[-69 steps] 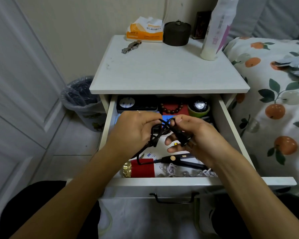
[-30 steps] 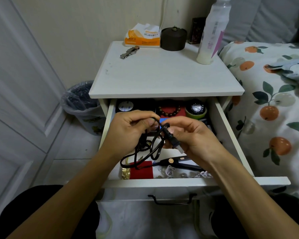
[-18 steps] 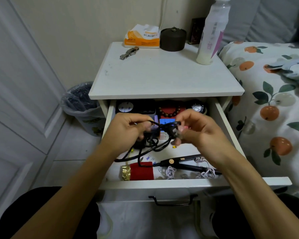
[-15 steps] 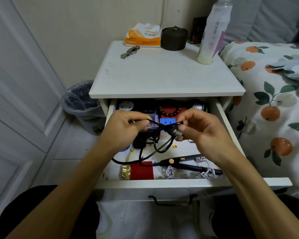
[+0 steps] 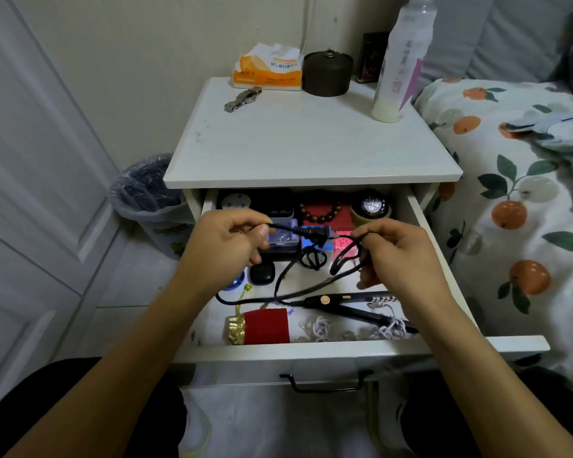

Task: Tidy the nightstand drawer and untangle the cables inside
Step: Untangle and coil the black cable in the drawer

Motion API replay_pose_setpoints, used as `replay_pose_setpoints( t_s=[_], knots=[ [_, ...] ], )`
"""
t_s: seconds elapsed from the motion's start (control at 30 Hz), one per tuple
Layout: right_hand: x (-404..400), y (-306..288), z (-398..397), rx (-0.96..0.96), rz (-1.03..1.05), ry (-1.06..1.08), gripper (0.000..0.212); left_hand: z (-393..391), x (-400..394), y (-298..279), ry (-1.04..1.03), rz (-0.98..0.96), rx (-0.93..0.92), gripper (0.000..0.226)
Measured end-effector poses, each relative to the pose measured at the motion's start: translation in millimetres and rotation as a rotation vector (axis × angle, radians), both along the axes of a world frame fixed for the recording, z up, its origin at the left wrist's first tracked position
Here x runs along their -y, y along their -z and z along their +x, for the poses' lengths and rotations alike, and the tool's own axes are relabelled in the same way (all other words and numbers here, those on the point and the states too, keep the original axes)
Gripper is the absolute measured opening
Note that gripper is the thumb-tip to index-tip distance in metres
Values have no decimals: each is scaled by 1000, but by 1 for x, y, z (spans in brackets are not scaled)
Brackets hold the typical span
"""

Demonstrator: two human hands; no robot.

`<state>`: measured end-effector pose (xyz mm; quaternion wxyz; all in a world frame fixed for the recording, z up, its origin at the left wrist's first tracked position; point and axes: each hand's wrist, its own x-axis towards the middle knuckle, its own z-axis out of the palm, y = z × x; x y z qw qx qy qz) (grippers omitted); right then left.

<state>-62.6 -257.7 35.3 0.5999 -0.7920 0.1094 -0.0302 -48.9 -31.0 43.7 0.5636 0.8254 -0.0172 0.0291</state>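
The left hand (image 5: 227,246) and right hand (image 5: 394,256) have drawn apart, and the black cable (image 5: 311,285), earlier bunched between them, now hangs in open loops below the fingers. Its plug (image 5: 313,232), before at the right hand, now juts from the left hand's pinch toward the right, which pinches a loop.

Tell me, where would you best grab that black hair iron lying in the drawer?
Probably the hair iron by its thicker left end, near the round gold mark, coming straight down from above. It lies flat along the drawer front, and white cable tangles round its thin right end.
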Motion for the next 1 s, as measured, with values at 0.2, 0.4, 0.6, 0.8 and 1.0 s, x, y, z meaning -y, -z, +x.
replay_pose_setpoints(
  t_s=[0.2, 0.4, 0.6, 0.8, 1.0],
  knots=[
    [-3, -10, 1, -77, 428, 5, 22, -9, -2, 8, 260, 521, -25, 20],
    [-7, -10, -4, -91, 452, -130, 15, -10, -3, 12, 308, 591, -27, 12],
    [-8, -14, -8, 34, 279, -359, 23, -6, 14, 17, 401, 465, 63, 57],
    [-9, -13, -2, -92, 349, -241, 30, 6, 24, 13, 157, 74, -11, 23],
    [-1, -7, -4, 165, -65, -74, 52, 13, 15, 10, -23, -104, -249, 23]
  ],
)
